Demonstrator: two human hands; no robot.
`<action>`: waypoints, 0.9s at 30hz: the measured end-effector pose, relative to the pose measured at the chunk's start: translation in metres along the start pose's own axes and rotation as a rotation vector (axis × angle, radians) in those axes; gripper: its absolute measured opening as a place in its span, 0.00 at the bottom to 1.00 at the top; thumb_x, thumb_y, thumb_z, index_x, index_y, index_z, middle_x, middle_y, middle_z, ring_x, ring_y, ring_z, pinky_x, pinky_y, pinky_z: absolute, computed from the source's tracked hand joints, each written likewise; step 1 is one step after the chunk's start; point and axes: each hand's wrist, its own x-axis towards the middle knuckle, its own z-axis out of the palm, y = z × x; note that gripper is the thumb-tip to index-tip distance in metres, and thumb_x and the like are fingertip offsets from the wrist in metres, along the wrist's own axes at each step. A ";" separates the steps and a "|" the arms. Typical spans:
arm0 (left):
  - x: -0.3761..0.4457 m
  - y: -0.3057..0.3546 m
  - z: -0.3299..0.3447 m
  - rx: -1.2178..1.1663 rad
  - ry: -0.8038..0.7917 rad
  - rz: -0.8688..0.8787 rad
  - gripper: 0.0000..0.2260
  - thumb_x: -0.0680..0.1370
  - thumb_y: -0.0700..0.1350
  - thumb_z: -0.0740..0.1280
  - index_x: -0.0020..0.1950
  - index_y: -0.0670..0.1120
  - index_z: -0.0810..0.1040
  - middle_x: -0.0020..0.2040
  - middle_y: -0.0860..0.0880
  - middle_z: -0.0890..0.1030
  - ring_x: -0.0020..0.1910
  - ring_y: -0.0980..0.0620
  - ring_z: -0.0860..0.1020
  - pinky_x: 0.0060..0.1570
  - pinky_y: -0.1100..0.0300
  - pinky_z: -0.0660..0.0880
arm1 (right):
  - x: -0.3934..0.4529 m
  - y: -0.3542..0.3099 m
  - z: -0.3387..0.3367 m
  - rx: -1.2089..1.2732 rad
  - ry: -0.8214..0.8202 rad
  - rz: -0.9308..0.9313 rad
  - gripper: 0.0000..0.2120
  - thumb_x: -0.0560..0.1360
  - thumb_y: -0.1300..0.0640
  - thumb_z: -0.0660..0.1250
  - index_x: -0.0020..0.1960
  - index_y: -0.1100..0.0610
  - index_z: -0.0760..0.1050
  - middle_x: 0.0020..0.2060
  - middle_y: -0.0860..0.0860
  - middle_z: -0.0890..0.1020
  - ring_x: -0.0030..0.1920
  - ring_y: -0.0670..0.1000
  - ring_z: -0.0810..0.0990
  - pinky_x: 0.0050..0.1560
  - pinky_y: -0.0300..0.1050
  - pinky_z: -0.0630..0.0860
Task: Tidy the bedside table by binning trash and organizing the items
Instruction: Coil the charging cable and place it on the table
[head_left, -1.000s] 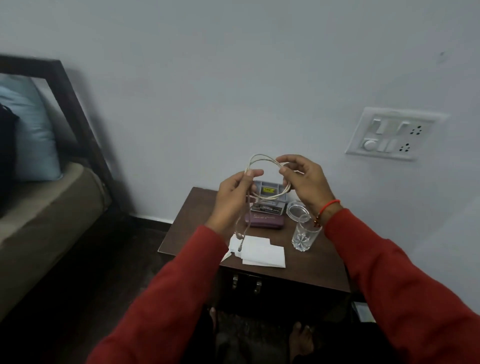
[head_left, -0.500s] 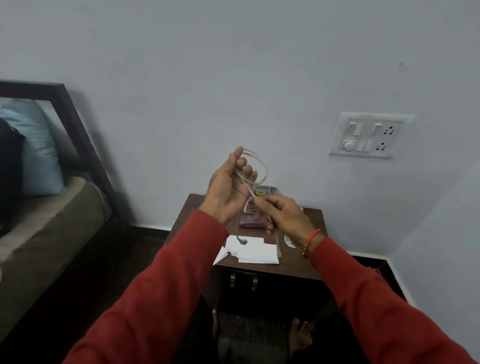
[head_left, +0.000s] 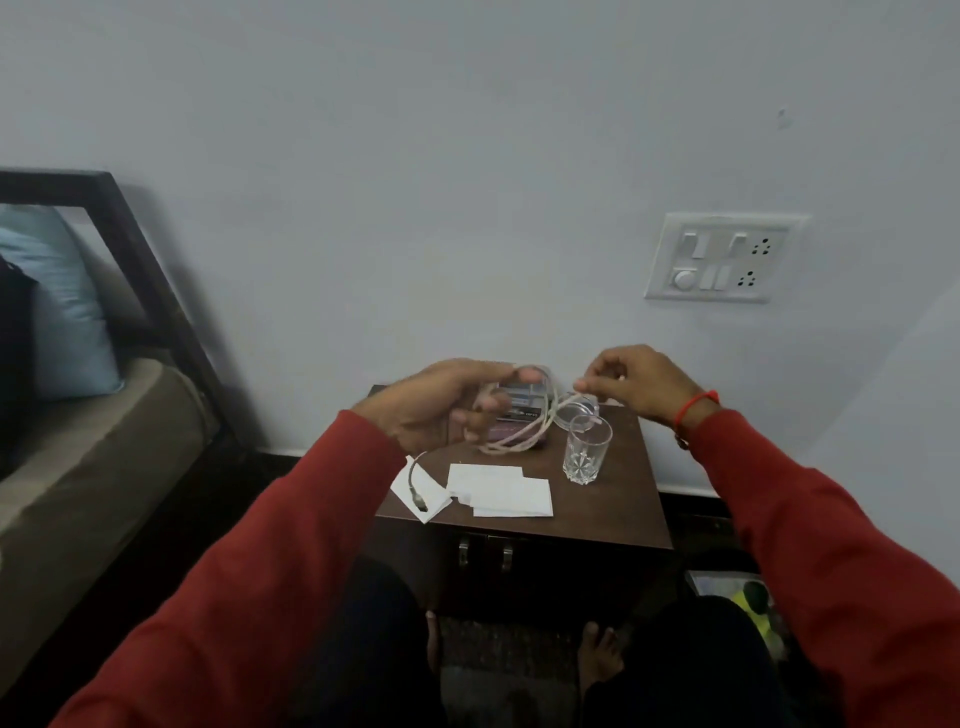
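A white cable (head_left: 524, 436) is wound in loops above the brown bedside table (head_left: 631, 499). My left hand (head_left: 441, 405) grips the coil, and my right hand (head_left: 639, 382) pinches a strand of the same cable at the coil's upper right. The cable's plug end (head_left: 420, 502) hangs down over a white paper at the table's left front. White papers (head_left: 501, 491) lie near the front edge. A clear glass (head_left: 586, 454) stands upright on the right. A purple box (head_left: 517, 415) with a small packet on top sits at the back, partly hidden by my left hand.
A round clear lid (head_left: 571, 415) lies behind the glass. A bed with a dark frame (head_left: 140, 270) and a blue pillow (head_left: 67, 312) stands to the left. A switch panel (head_left: 719, 257) is on the wall. My bare feet (head_left: 597, 654) rest on a mat below the table's cupboard doors.
My right hand moved from below the coil up and out to the right, drawing a strand. My left hand dropped lower and tilted the coil flat. The view shifted, showing the glass again.
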 end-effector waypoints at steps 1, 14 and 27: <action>0.004 -0.005 0.006 0.052 0.001 -0.015 0.13 0.86 0.46 0.59 0.65 0.44 0.79 0.32 0.52 0.78 0.21 0.59 0.65 0.26 0.64 0.65 | 0.002 -0.006 -0.001 0.039 0.030 0.000 0.09 0.71 0.48 0.75 0.41 0.54 0.82 0.33 0.50 0.84 0.26 0.39 0.75 0.32 0.37 0.71; 0.048 -0.040 0.037 -0.604 0.233 0.001 0.28 0.82 0.68 0.53 0.57 0.47 0.82 0.53 0.47 0.81 0.51 0.47 0.80 0.51 0.52 0.75 | -0.036 -0.077 0.059 -0.220 0.151 -0.408 0.17 0.75 0.50 0.59 0.59 0.54 0.79 0.49 0.52 0.81 0.52 0.54 0.76 0.55 0.54 0.74; 0.027 -0.028 0.021 -0.863 0.015 0.126 0.11 0.83 0.44 0.57 0.41 0.49 0.70 0.23 0.53 0.64 0.21 0.56 0.67 0.31 0.61 0.74 | -0.062 -0.037 0.095 1.089 0.277 0.087 0.26 0.73 0.39 0.68 0.65 0.53 0.70 0.63 0.59 0.78 0.62 0.61 0.78 0.67 0.65 0.71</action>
